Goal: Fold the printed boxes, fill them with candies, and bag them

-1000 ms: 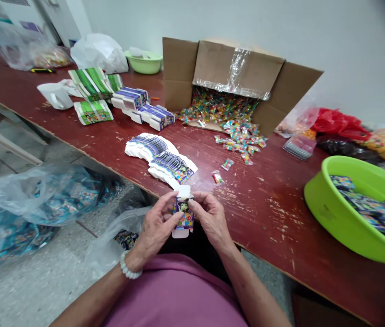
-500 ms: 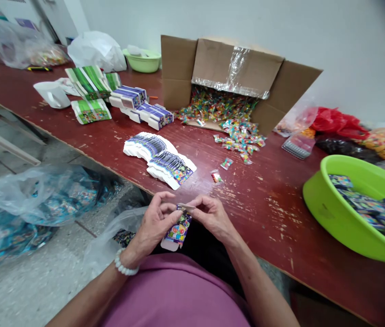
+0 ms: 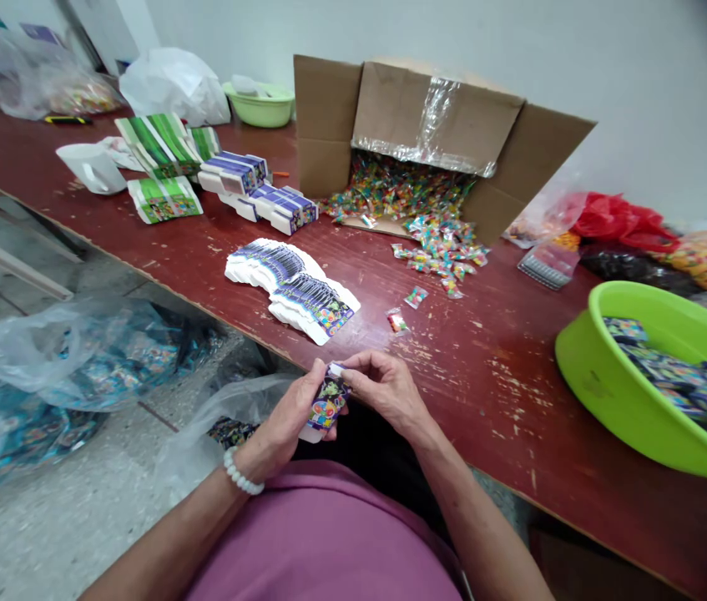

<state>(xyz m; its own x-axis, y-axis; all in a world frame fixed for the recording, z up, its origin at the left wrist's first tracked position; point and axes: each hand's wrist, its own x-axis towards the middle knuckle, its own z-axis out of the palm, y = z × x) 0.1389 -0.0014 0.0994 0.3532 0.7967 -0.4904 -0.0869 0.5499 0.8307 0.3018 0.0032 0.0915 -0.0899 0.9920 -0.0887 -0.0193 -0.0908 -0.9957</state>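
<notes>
Gripping small box (image 3: 328, 404) in left hand (image 3: 287, 420) and pinching at its white flap (image 3: 335, 370) with right hand (image 3: 386, 389), best to press evenly and fold squarely without crushing.

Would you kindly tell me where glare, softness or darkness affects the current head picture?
In the head view: glare on the clear tape; sheen on the red table beside the fanned cartons; softness in the far-left plastic bag; black at the upper-right corner; unreadable print on the held carton.

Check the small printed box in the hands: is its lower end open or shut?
Open, it appears: the small box has a pale flap sticking out untucked at that end.
</notes>
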